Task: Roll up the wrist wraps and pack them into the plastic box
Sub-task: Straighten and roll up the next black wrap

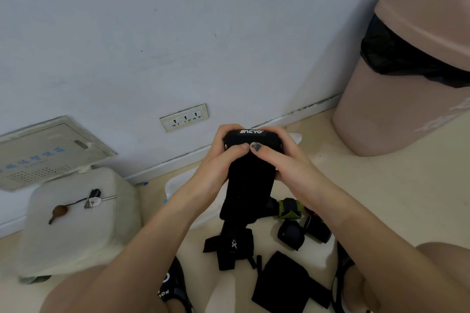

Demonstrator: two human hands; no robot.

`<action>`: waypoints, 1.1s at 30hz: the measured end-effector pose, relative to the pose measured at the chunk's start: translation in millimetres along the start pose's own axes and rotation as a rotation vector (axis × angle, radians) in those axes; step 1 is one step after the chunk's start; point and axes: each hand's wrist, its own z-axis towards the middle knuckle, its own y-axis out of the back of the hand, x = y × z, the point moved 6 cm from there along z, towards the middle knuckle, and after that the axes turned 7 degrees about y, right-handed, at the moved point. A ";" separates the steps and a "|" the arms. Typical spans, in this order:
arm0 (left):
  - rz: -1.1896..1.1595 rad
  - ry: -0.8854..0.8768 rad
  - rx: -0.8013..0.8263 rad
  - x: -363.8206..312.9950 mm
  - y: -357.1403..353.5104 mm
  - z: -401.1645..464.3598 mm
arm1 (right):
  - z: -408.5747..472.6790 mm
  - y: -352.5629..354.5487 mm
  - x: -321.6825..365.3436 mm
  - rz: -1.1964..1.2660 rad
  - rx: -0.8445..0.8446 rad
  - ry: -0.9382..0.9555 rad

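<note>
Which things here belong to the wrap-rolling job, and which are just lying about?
Job:
- black wrist wrap held by left hand and right hand
- loose wraps on the floor
- rolled wraps
- plastic box

Lying about:
- keys
- bin
- wall socket

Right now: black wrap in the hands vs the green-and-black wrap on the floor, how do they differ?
The black wrap is held up by the left hand and right hand; the green-and-black wrap lies on the floor. The black wrap is only rolled at its top, tail hanging loose; the green-and-black wrap is bunched compactly. Black wrap shows white lettering, the other green panels. Neither is in the plastic box.
</note>
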 end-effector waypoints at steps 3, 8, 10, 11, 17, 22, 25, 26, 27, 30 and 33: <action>0.036 -0.064 -0.005 -2.6 -0.6 -1.2 | -0.8 -1.2 -4.6 0.003 0.003 -0.075; 0.060 -0.116 -0.012 -4.6 -2.3 -5.0 | -0.3 0.6 -5.0 -0.052 -0.050 -0.030; 0.032 -0.079 -0.015 -2.3 -3.1 -3.9 | -0.3 0.8 -3.6 -0.041 -0.070 -0.003; 0.020 -0.052 -0.017 -0.8 -3.6 -3.3 | -0.4 0.9 -2.8 -0.041 -0.073 0.012; -0.050 0.065 -0.007 1.2 -5.4 -0.5 | -2.5 -0.6 4.1 -0.115 -0.030 0.093; -0.101 0.024 0.002 -4.4 -0.9 0.7 | -2.7 -0.9 0.5 -0.113 -0.008 0.041; -0.031 -0.036 -0.007 -7.6 0.2 -0.8 | -3.1 -4.2 -5.2 -0.056 0.009 -0.045; -0.007 -0.049 -0.009 -8.4 -0.4 -1.5 | -3.2 -3.7 -5.8 -0.060 0.000 -0.047; -0.001 -0.049 -0.006 -8.4 -1.0 -2.4 | -3.0 -2.9 -5.6 -0.074 -0.013 -0.035; -0.051 0.028 0.022 -3.3 -3.6 -2.3 | -1.9 -1.3 -2.8 -0.101 -0.039 0.029; -0.076 0.080 0.011 1.2 -5.4 -1.2 | -1.9 0.1 1.4 -0.084 -0.037 0.093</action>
